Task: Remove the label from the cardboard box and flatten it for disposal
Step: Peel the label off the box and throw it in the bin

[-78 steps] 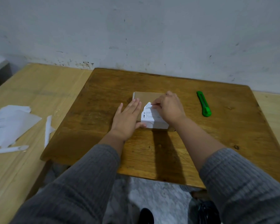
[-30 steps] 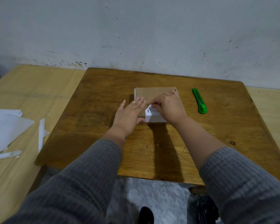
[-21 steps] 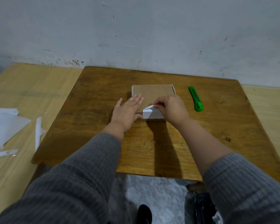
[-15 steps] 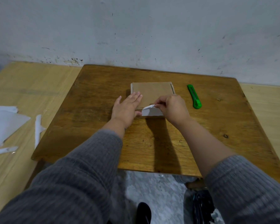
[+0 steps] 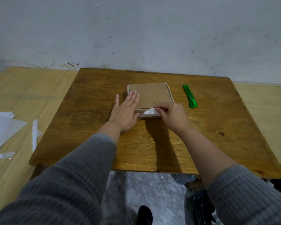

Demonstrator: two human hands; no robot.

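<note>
- The cardboard box (image 5: 150, 96) is laid closed and flat on the bench (image 5: 217, 127); its contents cannot be seen.
- The box is pressed by the left hand (image 5: 124, 111), fingers straight.
- The half-peeled label (image 5: 148, 112) at the box's near edge is pinched by the right hand (image 5: 173, 115).
- A green cutter (image 5: 189, 98) is seen just beside the box.

Brown box (image 5: 150, 95), white label (image 5: 148, 112), green knife (image 5: 189, 98)

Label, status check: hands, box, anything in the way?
Left hand flat on cardboard box. Right hand pinching label, peeled down to near edge. Green utility knife lies clear, right of box.
</note>
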